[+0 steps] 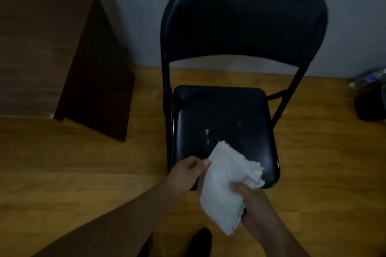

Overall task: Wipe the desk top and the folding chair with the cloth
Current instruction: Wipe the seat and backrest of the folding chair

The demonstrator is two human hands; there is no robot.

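A black folding chair (221, 119) stands unfolded on the floor, its glossy seat facing me and its backrest toward the wall. A white cloth (225, 181) hangs in front of the seat's near edge, held between both hands. My left hand (188, 171) pinches the cloth's left edge with thumb and fingertips. My right hand (254, 206) grips the cloth from the right side and underneath. The brown wooden desk (41, 44) stands at the left, its top seen from above.
The floor (83, 173) is yellowish wood. A grey wall runs behind the chair. At the right edge sit a dark object (369, 104) and a crumpled plastic bag (369, 77). A dark shoe tip (200, 240) shows at the bottom.
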